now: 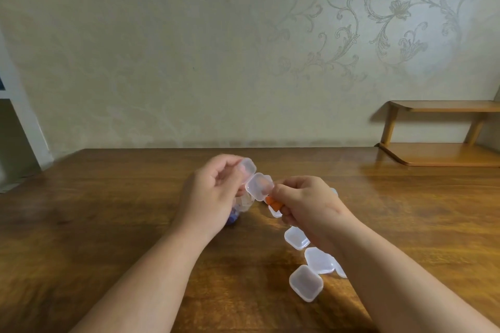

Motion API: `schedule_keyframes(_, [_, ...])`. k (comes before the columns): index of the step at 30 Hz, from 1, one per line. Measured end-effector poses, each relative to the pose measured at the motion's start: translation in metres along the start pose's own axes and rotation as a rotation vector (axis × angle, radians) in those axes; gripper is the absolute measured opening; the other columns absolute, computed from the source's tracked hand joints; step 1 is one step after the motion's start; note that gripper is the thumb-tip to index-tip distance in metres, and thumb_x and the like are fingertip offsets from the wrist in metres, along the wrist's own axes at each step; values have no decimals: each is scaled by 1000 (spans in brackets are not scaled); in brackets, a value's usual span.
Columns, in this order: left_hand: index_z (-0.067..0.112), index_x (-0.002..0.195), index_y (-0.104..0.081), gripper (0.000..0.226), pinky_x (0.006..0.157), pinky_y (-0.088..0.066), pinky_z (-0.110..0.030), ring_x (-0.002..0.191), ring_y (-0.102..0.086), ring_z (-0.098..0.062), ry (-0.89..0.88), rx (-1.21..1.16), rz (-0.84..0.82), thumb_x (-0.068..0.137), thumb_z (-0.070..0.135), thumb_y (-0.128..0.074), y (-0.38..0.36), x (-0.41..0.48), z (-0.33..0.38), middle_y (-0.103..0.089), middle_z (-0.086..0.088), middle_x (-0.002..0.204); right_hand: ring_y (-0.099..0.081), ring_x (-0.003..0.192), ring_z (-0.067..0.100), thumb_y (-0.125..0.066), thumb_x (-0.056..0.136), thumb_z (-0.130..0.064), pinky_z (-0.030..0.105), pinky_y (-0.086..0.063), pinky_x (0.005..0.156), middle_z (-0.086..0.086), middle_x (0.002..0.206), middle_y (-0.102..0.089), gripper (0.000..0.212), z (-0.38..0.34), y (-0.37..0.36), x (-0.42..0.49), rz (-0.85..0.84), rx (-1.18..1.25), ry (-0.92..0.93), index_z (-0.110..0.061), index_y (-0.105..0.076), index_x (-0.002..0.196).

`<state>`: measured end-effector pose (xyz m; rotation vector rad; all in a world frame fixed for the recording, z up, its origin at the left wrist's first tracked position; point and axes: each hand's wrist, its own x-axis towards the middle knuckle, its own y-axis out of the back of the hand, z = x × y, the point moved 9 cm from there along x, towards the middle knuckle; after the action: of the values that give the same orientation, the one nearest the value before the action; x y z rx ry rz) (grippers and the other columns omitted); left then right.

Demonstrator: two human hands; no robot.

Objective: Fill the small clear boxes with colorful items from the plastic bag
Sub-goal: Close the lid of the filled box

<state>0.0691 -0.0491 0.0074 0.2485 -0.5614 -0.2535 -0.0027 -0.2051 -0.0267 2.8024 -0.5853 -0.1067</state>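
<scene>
Above the middle of the wooden table (108, 224), my left hand (213, 192) grips a small clear hinged box (255, 182) that is flipped open, its two halves side by side. My right hand (305, 203) pinches an edge of that box and holds an orange item (272, 203) under its fingers. The plastic bag (239, 208) with colorful items lies on the table behind my left hand, mostly hidden. Three shut clear boxes (296, 237), (319, 259), (306, 282) lie in a row by my right forearm.
More clear boxes peek out beside my right arm (340, 269) and behind my right hand (334, 192). A low wooden shelf (443, 154) stands at the table's far right. A patterned wall runs along the table's far edge.
</scene>
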Motion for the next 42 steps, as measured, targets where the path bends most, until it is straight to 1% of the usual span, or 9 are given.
schedule_keyframes(3, [49,118,-57,34,63,-60,-29,81,-71,-10,35,39,-72,102,21,-46,-5,-1,-1,-64,17,101,-47,46,4,-66,92,-28,16,-45,49,-2,59,-57,16,-4,0,-2,-25,42,20,-15,-74,95])
schedule_keyframes(10, [38,95,-57,28,65,-60,-37,78,-68,-11,44,173,-263,85,15,-70,-20,-2,-10,-67,13,90,-48,44,2,-68,91,-31,15,-46,50,-9,50,-57,15,-2,3,2,-5,12,30,-17,-75,91])
schedule_keyframes(17, [39,101,-64,33,71,-48,-18,97,-57,-1,28,204,-244,82,16,-78,-19,-2,-4,-61,28,104,-54,46,2,-70,89,-28,16,-49,49,-5,58,-66,10,-7,8,2,37,41,72,-19,-73,88])
schedule_keyframes(21, [39,106,-64,38,72,-55,-26,92,-58,-4,82,215,-203,78,21,-82,-17,-1,-8,-55,31,98,-62,56,4,-72,86,-28,22,-56,59,-6,67,-71,7,-15,20,2,160,73,185,-20,-73,85])
schedule_keyframes(25, [36,109,-66,38,72,-53,-26,94,-61,-8,88,207,-203,77,23,-83,-18,-1,-11,-63,22,104,-71,68,14,-73,86,-18,26,-61,66,1,74,-74,5,-19,14,1,109,159,227,-15,-74,89])
schedule_keyframes(28, [35,109,-66,38,75,-54,-26,97,-62,-10,96,208,-205,77,21,-83,-19,-1,-13,-65,18,107,-72,72,16,-70,88,-11,33,-61,70,0,77,-75,8,-21,8,-1,83,72,239,-18,-73,91])
schedule_keyframes(34, [39,111,-66,39,94,-53,-40,107,-59,-10,113,198,-224,77,30,-83,-21,-3,-15,-65,22,111,-63,71,0,-67,91,-14,14,-52,59,-17,82,-68,18,-34,2,-7,159,-276,420,-32,-67,90])
schedule_keyframes(38, [40,107,-67,38,87,-57,-37,98,-59,-2,150,118,-207,76,27,-84,-19,-3,-16,-64,27,102,-54,63,-4,-70,89,-20,12,-38,54,-21,75,-64,14,-34,2,-8,194,-310,480,-33,-67,85])
schedule_keyframes(42, [39,107,-68,39,82,-60,-38,100,-62,-11,184,79,-201,76,21,-84,-19,-3,-18,-63,26,108,-50,72,-2,-72,87,-24,22,-39,66,-20,85,-63,8,-37,0,-11,267,-391,556,-31,-74,90])
